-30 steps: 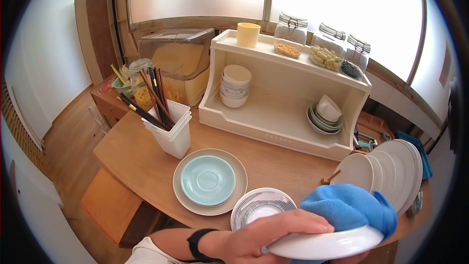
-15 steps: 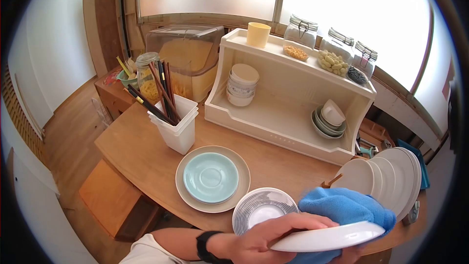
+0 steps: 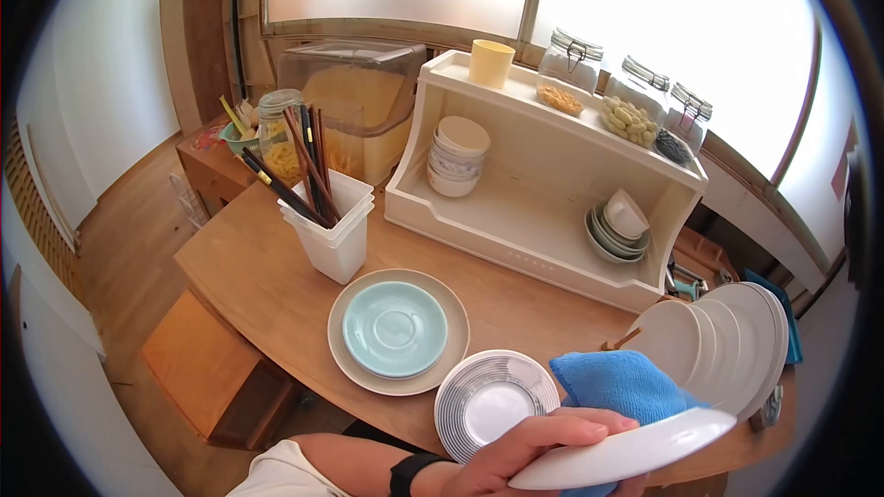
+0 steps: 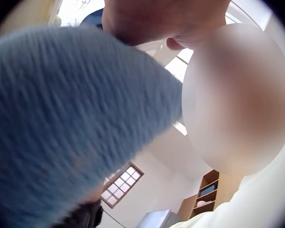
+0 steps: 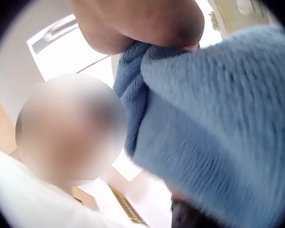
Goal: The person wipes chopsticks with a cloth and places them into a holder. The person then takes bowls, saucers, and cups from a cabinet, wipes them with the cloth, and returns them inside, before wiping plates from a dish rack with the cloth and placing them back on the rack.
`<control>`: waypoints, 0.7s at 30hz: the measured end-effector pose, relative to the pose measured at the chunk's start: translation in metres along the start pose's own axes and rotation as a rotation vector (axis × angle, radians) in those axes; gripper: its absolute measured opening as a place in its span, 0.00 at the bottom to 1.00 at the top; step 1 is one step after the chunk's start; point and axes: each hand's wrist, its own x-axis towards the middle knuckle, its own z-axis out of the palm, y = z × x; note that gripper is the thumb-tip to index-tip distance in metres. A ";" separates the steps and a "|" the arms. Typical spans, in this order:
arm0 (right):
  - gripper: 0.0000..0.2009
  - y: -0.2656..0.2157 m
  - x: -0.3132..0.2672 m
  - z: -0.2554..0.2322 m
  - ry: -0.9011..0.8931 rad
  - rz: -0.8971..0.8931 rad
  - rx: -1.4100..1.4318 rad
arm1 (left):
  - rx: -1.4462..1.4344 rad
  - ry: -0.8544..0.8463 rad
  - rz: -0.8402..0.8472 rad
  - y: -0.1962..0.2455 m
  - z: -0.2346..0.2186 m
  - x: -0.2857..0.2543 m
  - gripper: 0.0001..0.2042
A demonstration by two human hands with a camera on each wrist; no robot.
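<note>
My left hand (image 3: 516, 451), with a black band at the wrist, grips a white plate (image 3: 635, 451) by its left edge at the front of the table. A blue cloth (image 3: 626, 382) is bunched against the plate's far face. My right hand (image 5: 142, 23) holds that cloth, which hangs in folds below it in the right wrist view; in the head view the plate and cloth mostly hide this hand. Just left of the held plate lies a striped plate (image 3: 497, 405). Further left, a light blue saucer (image 3: 396, 329) rests on a larger beige plate (image 3: 343, 354).
White plates (image 3: 668, 340) stand upright in a row at the right. Behind is a cream shelf (image 3: 516, 262) with stacked bowls (image 3: 458, 156), a yellow cup (image 3: 491, 63) and glass jars (image 3: 635, 101) on top. A white holder (image 3: 336, 239) with chopsticks stands at the left.
The cloth has shifted left along the plate and no longer wraps over its right rim. The plate has tilted, its right end higher. The head view has shifted slightly.
</note>
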 end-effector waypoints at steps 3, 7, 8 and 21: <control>0.42 -0.015 0.025 0.026 0.152 -0.158 -0.166 | 0.215 -0.218 -0.081 0.019 -0.030 0.019 0.21; 0.39 -0.008 0.005 0.014 0.117 -0.123 -0.021 | 0.368 -0.312 -0.246 0.029 -0.034 0.025 0.20; 0.37 -0.003 -0.004 0.007 0.072 -0.085 0.080 | 0.363 -0.287 -0.218 0.027 -0.034 0.022 0.19; 0.36 -0.020 -0.003 0.002 -0.002 -0.192 -0.144 | 0.355 -0.311 -0.171 0.036 -0.037 0.026 0.19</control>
